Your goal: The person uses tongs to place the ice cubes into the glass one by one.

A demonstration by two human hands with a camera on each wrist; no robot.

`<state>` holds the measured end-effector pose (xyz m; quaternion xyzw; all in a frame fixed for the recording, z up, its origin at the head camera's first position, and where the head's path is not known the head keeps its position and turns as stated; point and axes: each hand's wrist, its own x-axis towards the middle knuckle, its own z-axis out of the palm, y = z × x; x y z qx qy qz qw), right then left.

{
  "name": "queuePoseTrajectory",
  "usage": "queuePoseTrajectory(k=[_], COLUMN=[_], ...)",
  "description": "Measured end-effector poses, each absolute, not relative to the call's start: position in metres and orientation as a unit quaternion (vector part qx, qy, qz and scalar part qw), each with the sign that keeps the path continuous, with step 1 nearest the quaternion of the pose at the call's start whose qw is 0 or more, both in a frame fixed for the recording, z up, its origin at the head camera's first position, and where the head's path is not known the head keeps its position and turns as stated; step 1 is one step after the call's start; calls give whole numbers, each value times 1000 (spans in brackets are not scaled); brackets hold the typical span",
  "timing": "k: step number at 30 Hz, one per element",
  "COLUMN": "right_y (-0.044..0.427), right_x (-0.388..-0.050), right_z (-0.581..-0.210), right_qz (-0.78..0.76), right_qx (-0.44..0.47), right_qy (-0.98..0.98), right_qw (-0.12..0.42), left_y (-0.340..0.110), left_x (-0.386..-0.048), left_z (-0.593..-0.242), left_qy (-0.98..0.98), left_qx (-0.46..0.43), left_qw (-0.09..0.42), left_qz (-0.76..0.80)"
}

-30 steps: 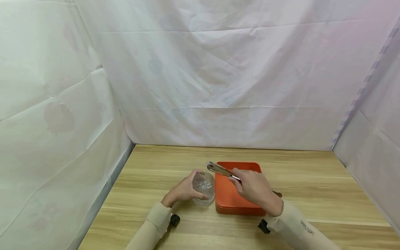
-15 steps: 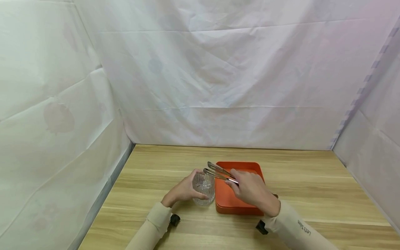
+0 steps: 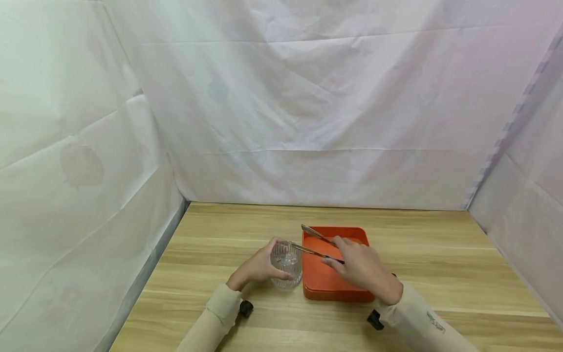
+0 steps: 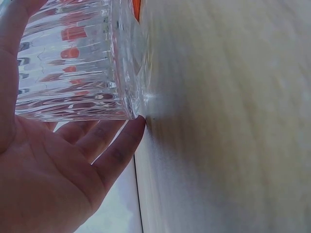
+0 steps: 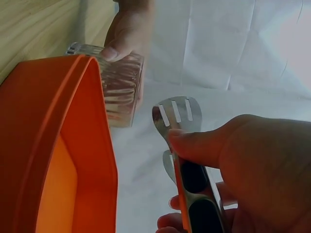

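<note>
A clear ribbed glass (image 3: pixel 287 274) stands upright on the table. My left hand (image 3: pixel 258 267) grips its side, thumb in front and fingers behind; in the left wrist view the fingers (image 4: pixel 119 153) curve round near its base. My right hand (image 3: pixel 362 268) holds metal tongs (image 5: pixel 177 114) with slotted ends and dark handle insets, thumb on one arm and fingers on the other. Their two arms are spread apart over the tray, the nearer tip by the glass rim. Whether anything lies inside the glass is hard to tell.
An orange-red rectangular tray (image 3: pixel 316 283) with raised walls sits just right of the glass, partly under my right hand. The wood-grain table (image 3: pixel 440 244) is bordered by white cloth walls (image 3: pixel 308 122) at the back and sides.
The tongs' arms have gone from nearly together to wide apart. My right hand shifted a little left, then back right. My left hand and the glass have stayed in place.
</note>
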<state>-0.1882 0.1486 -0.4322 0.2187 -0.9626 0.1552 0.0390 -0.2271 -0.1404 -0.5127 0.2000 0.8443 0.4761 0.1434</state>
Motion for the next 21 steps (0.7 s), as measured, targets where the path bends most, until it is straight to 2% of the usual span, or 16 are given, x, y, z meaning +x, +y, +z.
queuePoseTrajectory(k=[5,13,21], right_y=[161,186,206], right_x=[-190,-189,-190], right_z=[-430,-425,-424], right_qz=[140,108,79], right_qx=[202,198,184], right_qy=[-969,-973,-979], right_qw=[23,43,35], left_y=[-140,-141,-141], left_x=[-227,-228,-229], left_z=[-513,-513,-514], left_qy=[841,846,847], left_qx=[201,201,204], left_qw=[146,140,139], left_qz=[480,474,470])
